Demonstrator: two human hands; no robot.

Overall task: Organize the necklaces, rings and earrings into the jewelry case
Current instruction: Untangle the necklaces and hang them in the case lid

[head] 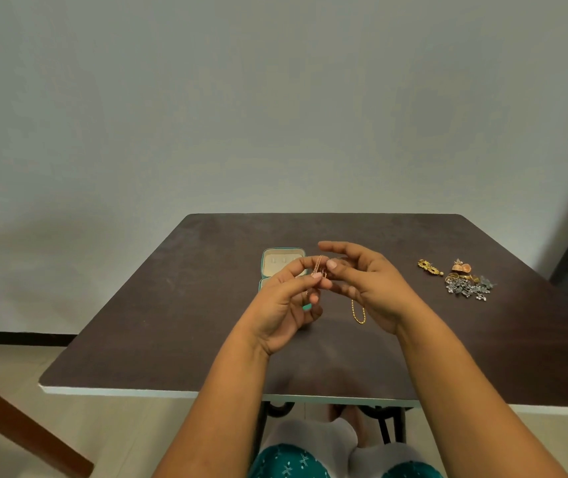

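Over a dark tabletop [179, 315]: left hand [284, 307] and right hand [367, 291], both pinching one thin chain necklace [319, 267]. Behind the hands, an open teal jewelry case [281, 258]. Right of the case, a jewelry heap [467, 279]. Beside the right hand, a gold chain [358, 312].

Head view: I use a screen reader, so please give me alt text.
Both hands, left hand and right hand, pinch a thin chain above an open teal jewelry case on a dark table. A heap of earrings lies at right.
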